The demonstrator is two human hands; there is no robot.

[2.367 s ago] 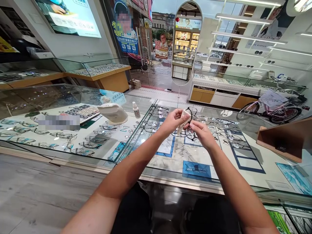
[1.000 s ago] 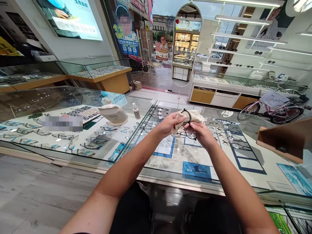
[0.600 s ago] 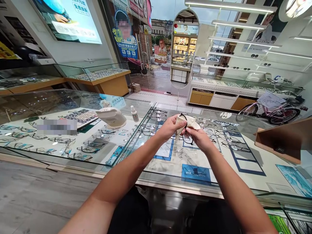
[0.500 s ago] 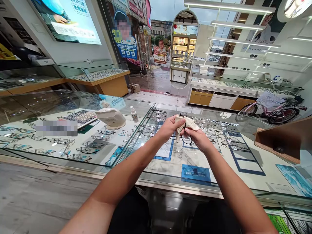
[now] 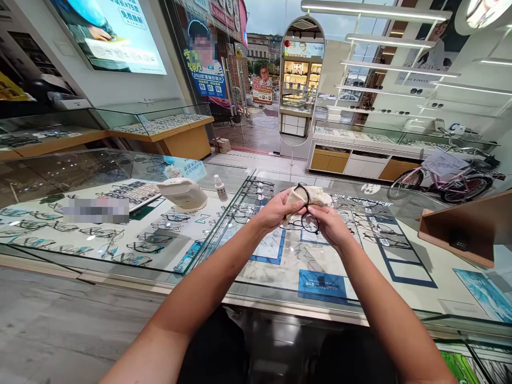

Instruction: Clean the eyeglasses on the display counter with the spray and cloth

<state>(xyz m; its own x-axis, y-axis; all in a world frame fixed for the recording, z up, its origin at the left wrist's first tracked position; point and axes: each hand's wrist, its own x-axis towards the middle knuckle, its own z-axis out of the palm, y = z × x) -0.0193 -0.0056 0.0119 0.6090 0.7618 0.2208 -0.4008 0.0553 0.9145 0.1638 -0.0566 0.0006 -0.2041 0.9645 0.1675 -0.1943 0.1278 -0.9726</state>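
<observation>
Above the glass counter, a pair of black round-rimmed eyeglasses (image 5: 310, 223) is turned on end between my hands, one rim over the other. A crumpled cream cloth (image 5: 320, 197) lies behind and around the upper rim. My left hand (image 5: 277, 209) is closed on the cloth at that rim, thumb in front. Closer to the middle of the frame, my right hand (image 5: 329, 221) pinches the eyeglasses, and its fingertips also meet the cloth's lower edge. The lower lens hangs free of the cloth. Fingers behind the cloth are hidden.
Under the glass top of the counter (image 5: 276, 282) lie rows of eyeglasses. A small white spray bottle (image 5: 220, 188), a beige scanner-like device (image 5: 184, 193) and a keyboard (image 5: 136, 193) stand to the left. A brown wooden stand (image 5: 456, 229) is at the right.
The cloth has spread out to the right behind the upper rim, which now shows in front of it. The eyeglasses have turned slightly, and my left hand has shifted a little down.
</observation>
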